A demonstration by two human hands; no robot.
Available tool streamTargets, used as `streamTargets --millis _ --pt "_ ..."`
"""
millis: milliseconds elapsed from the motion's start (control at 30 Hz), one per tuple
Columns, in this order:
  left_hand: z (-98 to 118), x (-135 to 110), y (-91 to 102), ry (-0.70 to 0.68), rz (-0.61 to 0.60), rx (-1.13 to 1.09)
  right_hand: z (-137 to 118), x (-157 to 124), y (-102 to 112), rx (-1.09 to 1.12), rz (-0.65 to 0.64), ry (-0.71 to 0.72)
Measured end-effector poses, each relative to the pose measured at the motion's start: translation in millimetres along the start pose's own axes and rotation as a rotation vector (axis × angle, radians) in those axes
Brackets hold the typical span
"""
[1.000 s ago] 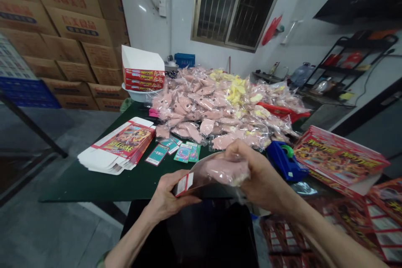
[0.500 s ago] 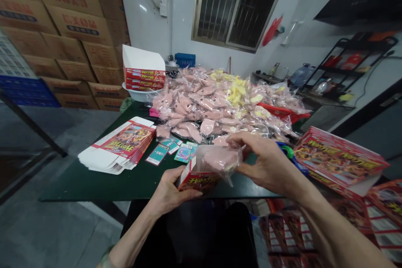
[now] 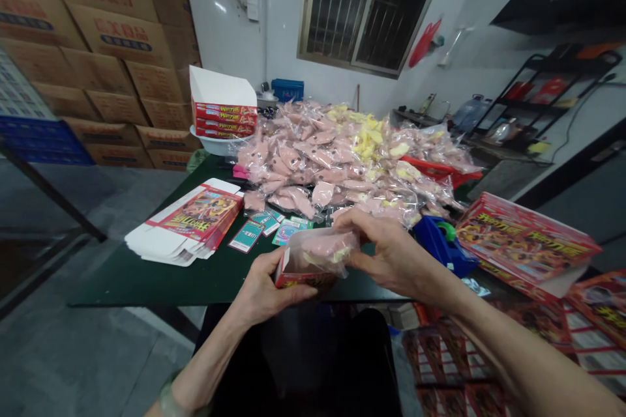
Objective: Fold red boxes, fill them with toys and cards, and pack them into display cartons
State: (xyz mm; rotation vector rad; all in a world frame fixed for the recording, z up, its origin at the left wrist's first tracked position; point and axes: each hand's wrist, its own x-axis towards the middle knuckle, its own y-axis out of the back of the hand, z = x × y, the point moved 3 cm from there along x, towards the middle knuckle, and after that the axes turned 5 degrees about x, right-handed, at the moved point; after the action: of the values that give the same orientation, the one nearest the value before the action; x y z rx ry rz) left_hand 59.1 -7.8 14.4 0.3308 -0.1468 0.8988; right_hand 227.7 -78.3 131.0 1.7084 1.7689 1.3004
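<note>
In my left hand (image 3: 268, 290) is a small red printed box (image 3: 293, 275), its open top tilted up toward me above the table's front edge. My right hand (image 3: 379, 244) grips a pink toy in a clear plastic bag (image 3: 327, 249), with a yellow part at its lower side. The bagged toy is at the box's opening, its left end partly inside. My right fingertips are partly hidden behind the bag. Just beyond the box lie several teal cards (image 3: 247, 236) on the green table (image 3: 195, 287).
A big heap of bagged pink and yellow toys (image 3: 313, 156) covers the table's back. Flattened red boxes (image 3: 195, 218) lie left. On the right are a blue tape dispenser (image 3: 443, 247) and red display cartons (image 3: 528, 241). A white-lidded carton (image 3: 225, 101) stands back left.
My right hand has moved left and slightly down, bringing the bagged toy further into the box's opening. The blue tape dispenser is now more exposed. My left hand keeps its hold.
</note>
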Motion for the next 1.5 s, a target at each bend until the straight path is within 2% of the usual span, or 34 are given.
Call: streamTargets --millis 67,133,200,267,367,433,533,600,633,733,800,933,1033,1133,1267,1333,1400,1433,1500 --pt "5 3 0.9 0.009 0.031 0.006 1 -5 3 -0.083 0.065 -0.008" --pt "5 6 2.3 0.016 0.067 -0.007 0 -16 6 -0.167 0.238 0.012" --pt "3 7 3.6 0.025 0.105 -0.040 -4 -31 4 -0.224 0.449 0.091" --pt "-1 6 3.6 0.034 0.114 -0.079 -9 -44 -9 -0.249 0.547 0.200" --pt "-6 2 0.5 0.024 0.031 -0.132 -15 -46 -39 -0.312 0.460 0.312" --pt "-8 0 -0.8 0.015 -0.016 -0.154 -18 -40 -55 -0.390 0.400 0.319" --pt "-9 -2 0.6 0.008 -0.014 -0.171 -19 -32 -65 -0.403 0.285 0.283" --pt "-8 -2 1.3 0.015 -0.015 -0.181 -18 -33 -61 -0.322 0.241 0.293" --pt "-8 -2 1.3 0.023 -0.014 -0.180 -18 -36 -56 -0.285 0.280 0.314" --pt "-5 1 -0.4 0.034 -0.009 -0.153 -19 -44 -36 -0.290 0.553 0.351" --pt "-2 3 -3.2 0.004 -0.021 -0.137 -21 -44 -32 -0.352 0.622 0.369" --pt "5 2 -6.7 -0.099 -0.022 -0.083 -26 -31 -47 -0.445 0.440 0.448" --pt "9 -2 -6.3 -0.118 -0.009 -0.033 -25 -26 -56 -0.519 0.370 0.332" --pt "14 -3 -7.0 -0.128 -0.021 0.008 -23 -26 -58 -0.528 0.227 0.209" --pt "21 -1 -10.5 -0.189 -0.019 0.082 -25 -19 -60 -0.444 0.014 0.107" --pt "21 -1 -11.2 -0.210 0.010 0.124 -26 -16 -62 -0.376 -0.038 0.056" --pt "18 -2 -8.7 -0.200 0.080 0.145 -27 -18 -62 -0.268 0.009 0.065" --pt "16 -3 -6.0 -0.183 0.128 0.150 -28 -22 -60 -0.204 0.087 0.098" --pt "11 -6 2.9 -0.153 0.256 0.182 -25 -35 -51 -0.101 0.345 0.169"
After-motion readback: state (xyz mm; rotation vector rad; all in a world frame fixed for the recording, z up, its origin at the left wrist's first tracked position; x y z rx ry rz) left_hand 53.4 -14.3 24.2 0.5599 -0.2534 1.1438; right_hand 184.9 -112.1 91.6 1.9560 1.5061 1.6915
